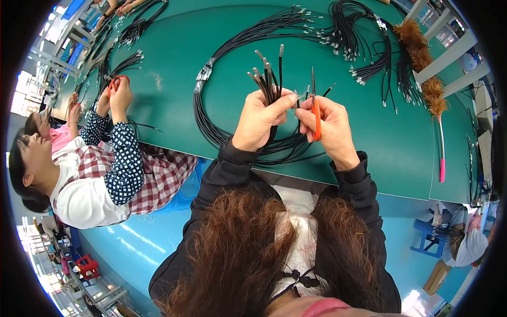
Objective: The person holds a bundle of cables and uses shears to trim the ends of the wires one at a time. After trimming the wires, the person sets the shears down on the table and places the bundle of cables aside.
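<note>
My left hand [259, 119] is closed round a bundle of black cables [272, 84], their metallic-looking ends standing up above the fist. Orange-handled scissors [317, 120] are in my right hand [334, 131], blades pointing up and away from me. The two hands nearly meet, and between them my fingertips are at a thin, clear or whitish piece, too small to make out. More long black cables [199, 105] curve in a loop over the green table [169, 63], held together by a silvery tie, and run beneath my hands.
To the left a co-worker's hands [120, 98] hold something red near more black cables [127, 63]. Cable bunches [348, 31] lie at the far right, beside a brown feather duster [417, 47] with a pink handle. A blue stool [426, 238] stands beyond the table's right front edge.
</note>
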